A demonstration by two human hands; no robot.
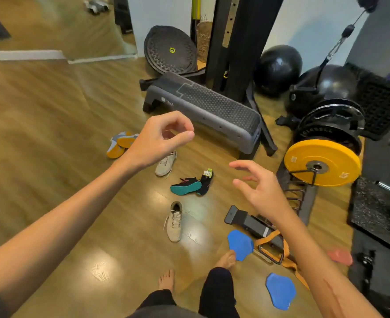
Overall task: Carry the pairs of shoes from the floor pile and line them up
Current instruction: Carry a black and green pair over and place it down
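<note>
Shoes lie scattered on the wooden floor. A grey and orange pair (120, 144) rests on its sides at the left. One beige sneaker (166, 163) lies beyond my left hand, the other beige sneaker (174, 222) nearer my feet. A black pair with teal soles (190, 185) lies tipped over in the middle. My left hand (160, 138) hovers above the floor with fingers loosely curled, holding nothing. My right hand (259, 190) is raised to the right of the black pair, fingers spread and empty.
A grey step platform (212, 111) stands behind the shoes. A yellow weight plate (322, 165) on a rack and black plates sit at the right. Two blue sliding discs (240, 244), an orange strap (272, 239) and black balls (278, 67) lie around. My bare feet (166, 280) are at the bottom.
</note>
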